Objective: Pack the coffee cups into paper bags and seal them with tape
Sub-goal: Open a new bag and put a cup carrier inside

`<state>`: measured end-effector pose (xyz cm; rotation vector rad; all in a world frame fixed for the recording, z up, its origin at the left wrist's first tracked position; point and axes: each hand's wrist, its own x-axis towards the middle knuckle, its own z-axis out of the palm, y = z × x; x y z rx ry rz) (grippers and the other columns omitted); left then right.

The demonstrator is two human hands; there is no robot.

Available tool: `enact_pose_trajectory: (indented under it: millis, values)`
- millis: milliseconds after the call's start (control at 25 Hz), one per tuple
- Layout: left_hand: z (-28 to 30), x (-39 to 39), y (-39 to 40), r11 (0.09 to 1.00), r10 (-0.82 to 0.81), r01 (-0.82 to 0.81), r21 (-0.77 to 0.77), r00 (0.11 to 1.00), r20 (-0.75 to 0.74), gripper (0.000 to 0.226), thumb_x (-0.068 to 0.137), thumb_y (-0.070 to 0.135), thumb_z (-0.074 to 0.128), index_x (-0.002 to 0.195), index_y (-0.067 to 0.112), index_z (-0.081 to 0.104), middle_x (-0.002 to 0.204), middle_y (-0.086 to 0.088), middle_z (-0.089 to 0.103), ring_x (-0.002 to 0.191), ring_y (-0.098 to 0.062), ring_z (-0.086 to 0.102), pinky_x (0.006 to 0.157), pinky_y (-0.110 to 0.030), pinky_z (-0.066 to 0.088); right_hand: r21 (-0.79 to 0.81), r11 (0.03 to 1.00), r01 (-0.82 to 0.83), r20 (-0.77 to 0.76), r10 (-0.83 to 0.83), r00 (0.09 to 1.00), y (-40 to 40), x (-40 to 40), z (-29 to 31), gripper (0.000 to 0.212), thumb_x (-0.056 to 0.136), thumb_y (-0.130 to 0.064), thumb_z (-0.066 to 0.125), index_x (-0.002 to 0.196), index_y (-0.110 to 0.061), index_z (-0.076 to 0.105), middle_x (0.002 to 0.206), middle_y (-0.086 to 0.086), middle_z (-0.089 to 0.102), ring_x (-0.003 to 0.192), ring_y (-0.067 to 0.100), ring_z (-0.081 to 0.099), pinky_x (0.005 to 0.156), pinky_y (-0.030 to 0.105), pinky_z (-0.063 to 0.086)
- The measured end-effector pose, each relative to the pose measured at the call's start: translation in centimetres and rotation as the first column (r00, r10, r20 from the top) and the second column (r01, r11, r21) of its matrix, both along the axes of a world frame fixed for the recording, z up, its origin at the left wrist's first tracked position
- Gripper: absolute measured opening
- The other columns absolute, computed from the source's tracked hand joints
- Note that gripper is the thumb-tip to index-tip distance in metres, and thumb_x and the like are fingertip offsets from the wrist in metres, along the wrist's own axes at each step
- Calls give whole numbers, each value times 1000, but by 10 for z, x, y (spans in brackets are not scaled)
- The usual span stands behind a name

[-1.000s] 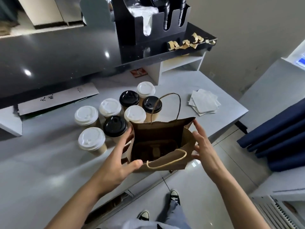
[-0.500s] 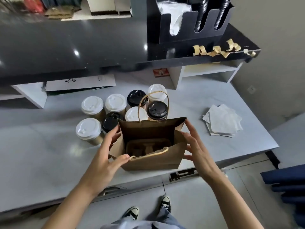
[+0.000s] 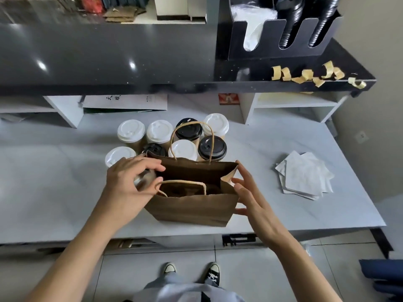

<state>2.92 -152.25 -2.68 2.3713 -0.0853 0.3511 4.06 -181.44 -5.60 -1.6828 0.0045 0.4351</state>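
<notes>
two hands [image 3: 128,182] [image 3: 246,199], one bag [image 3: 192,205], eight cups [image 3: 185,149]

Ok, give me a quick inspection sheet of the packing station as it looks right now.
Surface: pale grey counter, bag near its front edge.
Job's things: brown paper bag upright, mouth open, cup tray inside; eight lidded coffee cups grouped behind it, none in the bag; tape strips stuck on the black shelf edge.
Clutter: stack of white napkins at right.
Grippers: left hand at the bag's left rim; right hand open against its right side.
Cables: nothing seen.
Surroundings: black lid organiser above; tiled floor below.
</notes>
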Motion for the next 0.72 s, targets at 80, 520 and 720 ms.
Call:
enact_pose_trajectory:
  millis: [80,520,720]
  values:
    - [0,-2,4,997,-18,21,70,999,-40,30,78,42,73,106,33,72,121,21,66,125,-11,54,110,-52,38,-15,1000,-24,12,24,1000,-2,2,2,51,92,-63,40,141,-74,28,144,-19,51,128,5,57,103,41,53]
    - [4,-3,12,945,-40,112,308,972,-230,88,63,82,59,142,44,48,147,26,38,151,-9,14,121,-30,8,-309,928,207,262,-126,957,-8,69,9,38,100,-43,59,137,-40,53,103,-5,71,88,10,71,84,42,59]
    - [6,-8,16,933,-26,103,346,975,-221,96,60,84,61,146,45,43,147,24,39,152,-13,14,122,-32,7,-623,780,58,372,230,899,9,134,-9,49,93,-40,71,137,-31,54,118,-1,61,100,11,62,85,27,53]
